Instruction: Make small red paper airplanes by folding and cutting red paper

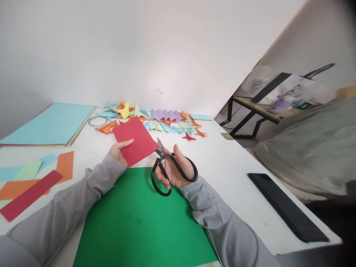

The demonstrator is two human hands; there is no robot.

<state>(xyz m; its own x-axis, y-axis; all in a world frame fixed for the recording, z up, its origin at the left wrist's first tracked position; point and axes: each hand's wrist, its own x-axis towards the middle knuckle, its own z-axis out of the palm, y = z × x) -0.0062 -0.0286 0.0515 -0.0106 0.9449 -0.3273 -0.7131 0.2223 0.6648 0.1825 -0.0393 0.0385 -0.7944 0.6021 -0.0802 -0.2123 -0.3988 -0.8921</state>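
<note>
Between the thumb and fingers of my left hand (120, 151) is a square of red paper (136, 141), held up and tilted above the table. My right hand (176, 167) grips black-handled scissors (161, 152), its thumb and fingers at the two loops. The blades are parted, and they meet the right corner of the red paper; whether they bite into it I cannot tell. Beneath both hands lies a large green sheet (144, 222).
Folded paper figures (125, 110) and a pleated purple strip (167, 115) lie along the wall. Large coloured sheets (52, 124) are stacked at the back left, with loose strips (30, 194) nearer. A black flat object (286, 205) lies by the right edge.
</note>
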